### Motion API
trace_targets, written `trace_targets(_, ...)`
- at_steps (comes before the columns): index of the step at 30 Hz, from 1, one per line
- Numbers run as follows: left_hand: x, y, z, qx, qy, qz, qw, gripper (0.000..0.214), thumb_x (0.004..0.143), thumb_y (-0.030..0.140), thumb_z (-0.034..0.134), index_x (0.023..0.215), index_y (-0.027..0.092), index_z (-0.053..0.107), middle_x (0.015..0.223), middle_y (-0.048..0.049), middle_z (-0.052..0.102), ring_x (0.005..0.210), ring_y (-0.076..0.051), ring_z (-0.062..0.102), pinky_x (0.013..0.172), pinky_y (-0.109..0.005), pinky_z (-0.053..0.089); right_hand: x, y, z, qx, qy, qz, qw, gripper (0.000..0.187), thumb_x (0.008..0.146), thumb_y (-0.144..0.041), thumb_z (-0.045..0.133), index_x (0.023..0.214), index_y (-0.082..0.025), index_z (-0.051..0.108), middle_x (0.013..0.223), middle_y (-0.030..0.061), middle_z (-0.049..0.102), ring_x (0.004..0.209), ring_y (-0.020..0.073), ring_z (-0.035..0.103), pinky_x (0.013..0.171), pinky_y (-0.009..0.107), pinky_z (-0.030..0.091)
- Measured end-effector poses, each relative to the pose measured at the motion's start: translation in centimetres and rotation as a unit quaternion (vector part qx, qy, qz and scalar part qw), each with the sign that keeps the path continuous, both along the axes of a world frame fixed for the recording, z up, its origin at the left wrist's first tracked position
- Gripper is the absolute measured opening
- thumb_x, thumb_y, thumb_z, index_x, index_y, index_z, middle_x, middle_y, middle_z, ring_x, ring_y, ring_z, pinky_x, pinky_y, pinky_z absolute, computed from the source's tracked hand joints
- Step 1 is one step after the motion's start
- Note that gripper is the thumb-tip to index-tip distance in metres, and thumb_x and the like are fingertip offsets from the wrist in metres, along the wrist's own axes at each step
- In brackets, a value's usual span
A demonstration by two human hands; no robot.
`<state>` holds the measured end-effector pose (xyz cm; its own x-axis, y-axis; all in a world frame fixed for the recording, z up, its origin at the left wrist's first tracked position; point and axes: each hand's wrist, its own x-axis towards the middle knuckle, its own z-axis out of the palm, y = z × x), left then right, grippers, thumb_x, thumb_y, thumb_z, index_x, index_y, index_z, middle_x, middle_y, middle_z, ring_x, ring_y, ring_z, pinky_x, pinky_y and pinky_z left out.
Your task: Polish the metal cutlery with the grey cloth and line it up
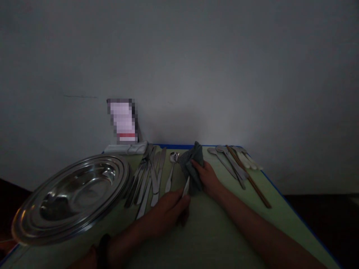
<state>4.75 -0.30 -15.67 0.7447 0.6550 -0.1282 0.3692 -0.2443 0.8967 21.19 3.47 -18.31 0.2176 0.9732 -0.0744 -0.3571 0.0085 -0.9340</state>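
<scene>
My left hand [171,209] is closed around the shiny metal handle of a piece of cutlery [186,186]. Its far end is hidden in a crumpled grey cloth [197,157], so I cannot tell its exact kind. The cloth is gripped by my right hand [209,177], which wraps it about the cutlery. Just left of the cloth, a metal spoon [170,175] lies on the table. Further left is a loose pile of metal knives and forks [147,179], close to my left wrist.
A stack of wide steel dishes [117,164] takes up the table's left side. Behind it, a blurred phone-like screen [123,119] leans near a white bundle [120,150]. To the right lie metal spoons [227,157], wooden chopsticks [249,179] and white-handled cutlery [245,160]. A wall borders the table [213,231].
</scene>
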Motion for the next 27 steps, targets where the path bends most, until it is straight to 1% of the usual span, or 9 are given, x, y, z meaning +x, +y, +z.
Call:
trace_targets(4, 0.08, 0.3, -0.33, -0.037, -0.031, 0.015, 0.999, 0.039, 0.093, 0.044, 0.027, 0.073, 0.017, 0.048, 0.06, 0.0034, 0.051, 0.054, -0.009, 0.048, 0.053, -0.02, 0.038, 0.13, -0.05, 0.46, -0.008, 0.039, 0.024, 0.999, 0.028, 0.06, -0.03, 0.071, 0.084, -0.018, 0.064, 0.074, 0.0009, 0.07, 0.066, 0.0163, 0.064, 0.066, 0.029, 0.05)
trace_targets(7, 0.22, 0.39, -0.22, -0.017, -0.016, 0.015, 1.0, 0.033, 0.093, 0.042, 0.027, 0.078, 0.018, 0.046, 0.061, 0.0039, 0.053, 0.053, -0.01, 0.048, 0.053, -0.02, 0.038, 0.01, -0.16, 0.73, -0.009, 0.069, 0.016, 0.997, 0.031, 0.056, -0.028, 0.074, 0.084, -0.019, 0.062, 0.075, 0.0005, 0.071, 0.066, 0.0166, 0.064, 0.065, 0.029, 0.051)
trace_targets(9, 0.29, 0.38, -0.1, 0.014, 0.004, 0.014, 1.0, 0.033, 0.093, 0.039, 0.026, 0.076, 0.018, 0.046, 0.06, 0.0037, 0.053, 0.054, -0.01, 0.048, 0.055, -0.021, 0.039, -0.14, -0.19, 0.74, -0.005, 0.094, 0.002, 0.996, 0.033, 0.058, -0.032, 0.074, 0.085, -0.02, 0.062, 0.078, 0.001, 0.071, 0.07, 0.0173, 0.065, 0.064, 0.028, 0.051)
trace_targets(11, 0.35, 0.34, 0.01, 0.041, 0.02, 0.012, 0.999, 0.034, 0.094, 0.038, 0.025, 0.075, 0.018, 0.046, 0.062, 0.003, 0.054, 0.056, -0.01, 0.05, 0.058, -0.022, 0.039, -0.25, -0.15, 0.61, -0.012, 0.111, -0.01, 0.994, 0.034, 0.062, -0.041, 0.07, 0.087, -0.02, 0.061, 0.08, 0.0018, 0.071, 0.073, 0.0184, 0.065, 0.064, 0.029, 0.051)
trace_targets(14, 0.39, 0.24, 0.13, 0.061, 0.033, 0.007, 0.998, 0.032, 0.093, 0.037, 0.026, 0.076, 0.019, 0.046, 0.064, 0.0025, 0.055, 0.059, -0.011, 0.052, 0.061, -0.022, 0.04, -0.24, -0.03, 0.38, -0.037, 0.098, -0.024, 0.994, 0.038, 0.068, -0.053, 0.062, 0.085, -0.019, 0.062, 0.076, 0.0034, 0.071, 0.076, 0.0202, 0.065, 0.064, 0.03, 0.051)
trace_targets(16, 0.38, 0.2, 0.21, 0.066, 0.04, 0.005, 0.997, 0.031, 0.093, 0.037, 0.027, 0.076, 0.019, 0.045, 0.064, 0.0023, 0.056, 0.061, -0.011, 0.052, 0.062, -0.023, 0.041, -0.2, 0.02, 0.34, -0.045, 0.081, -0.021, 0.995, 0.039, 0.069, -0.054, 0.061, 0.083, -0.018, 0.063, 0.073, 0.0037, 0.071, 0.076, 0.0207, 0.065, 0.065, 0.03, 0.05)
trace_targets(20, 0.32, 0.26, 0.2, 0.042, 0.029, 0.003, 0.999, 0.032, 0.093, 0.039, 0.027, 0.078, 0.019, 0.046, 0.063, 0.0026, 0.055, 0.059, -0.011, 0.051, 0.06, -0.022, 0.04, -0.21, -0.08, 0.47, -0.038, 0.079, 0.004, 0.996, 0.033, 0.068, -0.048, 0.063, 0.081, -0.018, 0.063, 0.072, 0.0027, 0.071, 0.075, 0.0197, 0.066, 0.066, 0.029, 0.05)
trace_targets(24, 0.28, 0.37, 0.01, 0.0, 0.005, 0.009, 1.0, 0.033, 0.092, 0.041, 0.027, 0.079, 0.018, 0.047, 0.062, 0.0032, 0.053, 0.056, -0.011, 0.05, 0.056, -0.021, 0.039, -0.16, -0.33, 0.62, -0.016, 0.054, 0.013, 0.998, 0.025, 0.064, -0.035, 0.068, 0.082, -0.018, 0.063, 0.073, 0.0008, 0.071, 0.07, 0.0178, 0.065, 0.066, 0.028, 0.049)
trace_targets(27, 0.26, 0.38, -0.07, 0.005, 0.002, 0.01, 1.0, 0.033, 0.092, 0.041, 0.03, 0.076, 0.018, 0.047, 0.062, 0.0033, 0.052, 0.057, -0.011, 0.05, 0.055, -0.02, 0.038, -0.05, -0.42, 0.8, -0.01, 0.05, 0.021, 0.998, 0.026, 0.059, -0.029, 0.071, 0.082, -0.018, 0.062, 0.072, -0.0003, 0.07, 0.068, 0.0169, 0.065, 0.067, 0.028, 0.05)
